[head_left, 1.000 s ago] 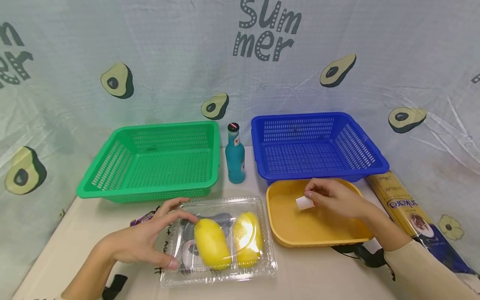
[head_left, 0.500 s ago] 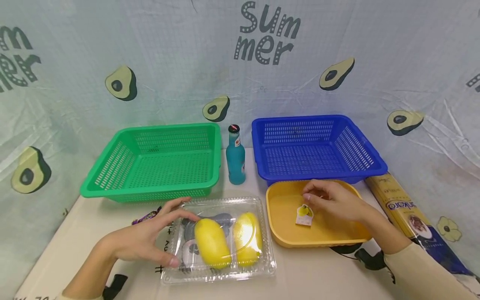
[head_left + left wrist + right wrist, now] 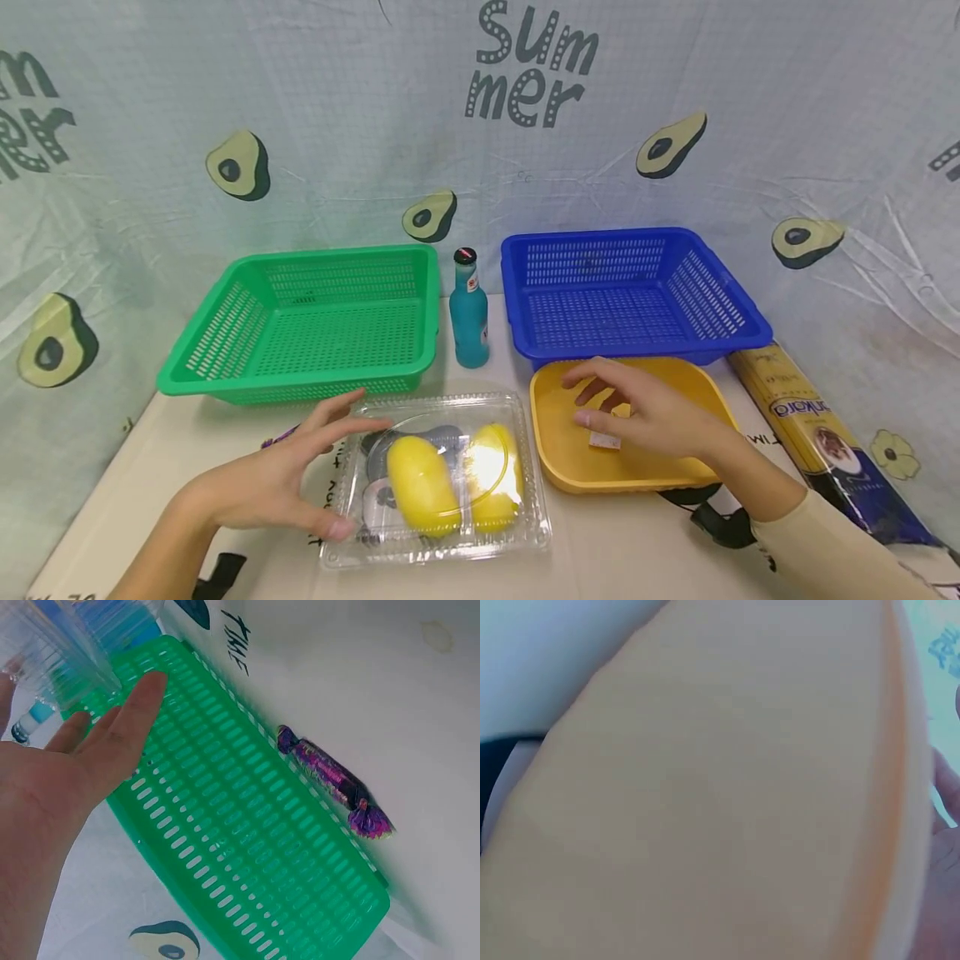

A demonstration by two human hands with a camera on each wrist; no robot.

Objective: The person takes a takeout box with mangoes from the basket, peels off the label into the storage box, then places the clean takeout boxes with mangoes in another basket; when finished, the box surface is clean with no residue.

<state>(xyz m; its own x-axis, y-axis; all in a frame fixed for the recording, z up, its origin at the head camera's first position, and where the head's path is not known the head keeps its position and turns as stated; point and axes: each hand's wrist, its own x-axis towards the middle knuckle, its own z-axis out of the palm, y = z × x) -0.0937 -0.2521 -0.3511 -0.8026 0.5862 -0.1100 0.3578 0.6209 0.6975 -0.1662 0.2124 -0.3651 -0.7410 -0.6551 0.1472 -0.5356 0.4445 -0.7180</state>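
Note:
In the head view my left hand has its fingers spread at the left side of a clear plastic clamshell box. Inside the box lie two yellow oval, mango-like fruits, one on the left and one on the right. My right hand is over a yellow-orange tray, fingers loosely bent and holding nothing. A small card lies in this tray, partly hidden by the hand. The tray's wall fills most of the right wrist view.
Behind stand a green basket, a teal bottle and a blue basket. A gold and blue pack lies to the right. A purple wrapped candy lies beside the green basket.
My right hand held the small card, let it go in the tray, and has moved left and nearer over it. My left hand stays at the box with little movement.

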